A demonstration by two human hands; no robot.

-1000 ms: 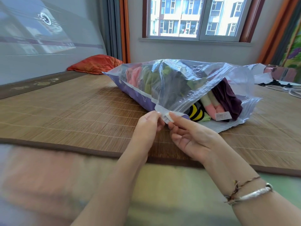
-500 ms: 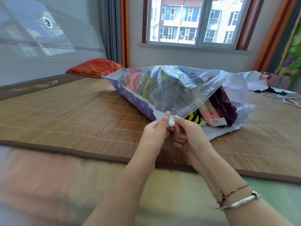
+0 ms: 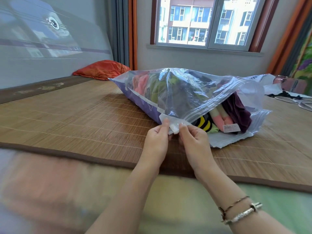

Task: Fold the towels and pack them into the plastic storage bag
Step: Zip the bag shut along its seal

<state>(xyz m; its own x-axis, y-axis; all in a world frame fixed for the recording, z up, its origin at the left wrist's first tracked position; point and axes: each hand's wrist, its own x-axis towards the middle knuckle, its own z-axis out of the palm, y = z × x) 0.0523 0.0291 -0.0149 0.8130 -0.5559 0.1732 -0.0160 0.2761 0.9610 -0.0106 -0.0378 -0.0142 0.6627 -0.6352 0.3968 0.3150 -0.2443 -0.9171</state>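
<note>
A clear plastic storage bag point(image 3: 185, 92) with a purple underside lies on the bamboo mat point(image 3: 76, 119). Folded towels point(image 3: 234, 110) in pink, green, dark purple and yellow-black fill it and show at its open mouth on the right. My left hand point(image 3: 157, 141) and my right hand point(image 3: 194, 141) both pinch the near corner of the bag's zip strip, where a small white slider clip point(image 3: 174, 128) sits between my fingertips. The rest of the zip seam runs up and right from there and gapes open.
An orange pillow point(image 3: 103, 69) lies at the far left by the grey headboard point(image 3: 42, 48). White cables point(image 3: 303, 103) and dark cloth lie at the far right edge. The window wall stands behind the bag.
My right hand has turned from palm-up under the corner to pinching it from above beside the left hand. Both hands stay at the bag's near corner.
</note>
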